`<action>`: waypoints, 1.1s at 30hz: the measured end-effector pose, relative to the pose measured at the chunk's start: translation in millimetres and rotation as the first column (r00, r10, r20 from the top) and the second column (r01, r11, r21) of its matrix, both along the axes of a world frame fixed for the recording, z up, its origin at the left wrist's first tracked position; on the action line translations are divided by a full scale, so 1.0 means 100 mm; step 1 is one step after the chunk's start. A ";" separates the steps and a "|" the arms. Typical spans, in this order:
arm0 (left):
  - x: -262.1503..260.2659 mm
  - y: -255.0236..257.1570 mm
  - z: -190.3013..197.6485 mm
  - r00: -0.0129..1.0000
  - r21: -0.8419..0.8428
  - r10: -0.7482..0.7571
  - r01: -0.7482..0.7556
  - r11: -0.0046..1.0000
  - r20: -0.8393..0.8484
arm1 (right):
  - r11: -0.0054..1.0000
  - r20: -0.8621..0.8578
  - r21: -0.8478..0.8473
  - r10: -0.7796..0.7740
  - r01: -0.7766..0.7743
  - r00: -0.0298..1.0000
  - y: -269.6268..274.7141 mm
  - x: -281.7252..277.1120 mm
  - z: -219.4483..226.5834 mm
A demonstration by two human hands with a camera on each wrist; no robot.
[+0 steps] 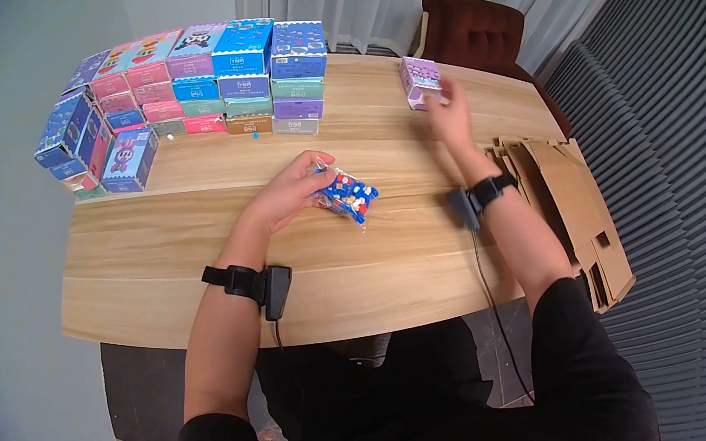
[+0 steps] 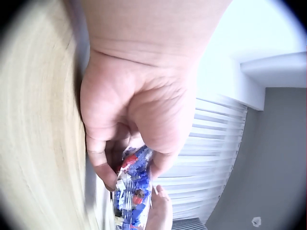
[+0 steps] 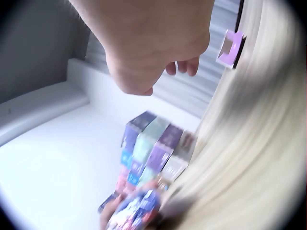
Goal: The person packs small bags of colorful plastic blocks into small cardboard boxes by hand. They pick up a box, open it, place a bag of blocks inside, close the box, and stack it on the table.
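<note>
My left hand [image 1: 287,192] pinches a clear plastic bag of small blue, red and white toy bricks [image 1: 349,195] over the middle of the table. In the left wrist view, the fingers and thumb grip one end of the bag [image 2: 133,191]. My right hand [image 1: 451,116] is at the right, beside a pink-purple box [image 1: 420,79] that stands alone. The right wrist view is blurred; there, a gap separates the loosely bent fingers [image 3: 182,66] from this box [image 3: 231,49], and nothing shows in the hand.
Stacked colourful boxes [image 1: 247,50] form a curved wall at the back left, with a purple box [image 1: 130,161] in front. Flattened brown cardboard [image 1: 572,201] lies along the right edge of the wooden table [image 1: 187,240]. A brown chair [image 1: 471,34] stands behind.
</note>
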State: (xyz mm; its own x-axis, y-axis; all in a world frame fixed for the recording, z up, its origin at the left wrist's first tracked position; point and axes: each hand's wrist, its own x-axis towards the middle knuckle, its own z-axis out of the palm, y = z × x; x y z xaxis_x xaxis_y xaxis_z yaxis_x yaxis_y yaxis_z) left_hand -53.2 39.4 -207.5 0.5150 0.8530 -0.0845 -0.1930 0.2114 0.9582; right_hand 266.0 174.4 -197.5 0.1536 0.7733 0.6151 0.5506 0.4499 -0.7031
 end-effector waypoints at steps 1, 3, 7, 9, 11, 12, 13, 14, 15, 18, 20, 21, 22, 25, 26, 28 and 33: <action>0.00 0.00 0.01 1.000 -0.006 -0.002 0.002 1.000 0.001 | 0.991 0.058 -0.038 -0.124 0.127 0.991 0.17 0.17 -0.06; 0.01 0.01 0.00 1.000 -0.009 -0.006 0.006 1.000 0.001 | 0.924 0.181 -0.088 -0.352 0.372 0.918 0.40 0.37 -0.09; 0.01 0.01 0.01 1.000 -0.015 -0.007 0.006 1.000 -0.011 | 0.819 0.333 -0.357 -0.337 0.449 0.881 0.55 0.34 -0.09; 0.01 0.00 0.00 1.000 -0.011 -0.005 0.005 1.000 -0.015 | 0.790 0.416 -0.382 -0.317 0.480 0.853 0.46 0.24 0.01; -0.01 0.02 -0.01 1.000 -0.007 -0.004 0.004 1.000 -0.019 | 0.778 0.393 -0.423 -0.304 0.464 0.868 0.50 0.22 0.06; -0.01 0.03 -0.02 1.000 -0.009 -0.006 0.006 1.000 -0.018 | 0.770 0.383 -0.444 -0.299 0.459 0.874 0.50 0.23 0.06; -0.01 0.02 -0.04 1.000 -0.012 -0.010 0.009 1.000 -0.016 | 0.776 0.375 -0.422 -0.323 0.470 0.869 0.48 0.21 0.03; -0.01 0.02 -0.04 1.000 -0.014 0.000 0.000 1.000 -0.014 | 0.781 0.367 -0.396 -0.348 0.483 0.863 0.47 0.19 0.01; -0.01 0.02 -0.03 1.000 -0.017 0.009 -0.009 1.000 -0.009 | 0.784 0.362 -0.369 -0.373 0.499 0.854 0.45 0.20 0.02; 0.02 -0.01 0.03 0.999 -0.043 0.037 -0.035 0.998 0.027 | 0.852 0.306 -0.319 -0.322 0.415 0.896 0.37 0.28 -0.02; 0.01 -0.03 0.06 0.997 -0.058 0.048 -0.045 0.997 0.059 | 0.916 0.284 -0.204 -0.283 0.346 0.916 0.27 0.33 -0.02; 0.00 -0.02 0.05 0.996 -0.061 0.048 -0.043 0.997 0.076 | 0.940 0.275 -0.144 -0.262 0.309 0.925 0.19 0.34 -0.02; 0.00 -0.02 0.05 0.995 -0.066 0.045 -0.039 0.997 0.094 | 0.960 0.227 -0.198 -0.153 0.199 0.962 0.11 0.38 -0.01; -0.06 0.00 0.00 0.965 -0.059 0.030 -0.015 0.998 0.262 | 0.930 0.082 -0.344 0.170 -0.132 0.982 -0.31 0.35 0.27; -0.04 -0.01 0.03 0.942 -0.052 0.052 -0.036 0.998 0.333 | 0.887 0.045 -0.400 0.269 -0.229 0.962 -0.55 0.26 0.46; 0.00 -0.05 0.09 0.878 -0.051 0.096 -0.082 0.995 0.469 | 0.784 -0.004 -0.502 0.422 -0.367 0.907 -0.90 0.11 0.73; -0.01 -0.08 0.18 0.823 0.055 0.117 -0.177 0.983 0.556 | 0.640 -0.042 -0.591 0.584 -0.491 0.811 -1.41 -0.24 1.09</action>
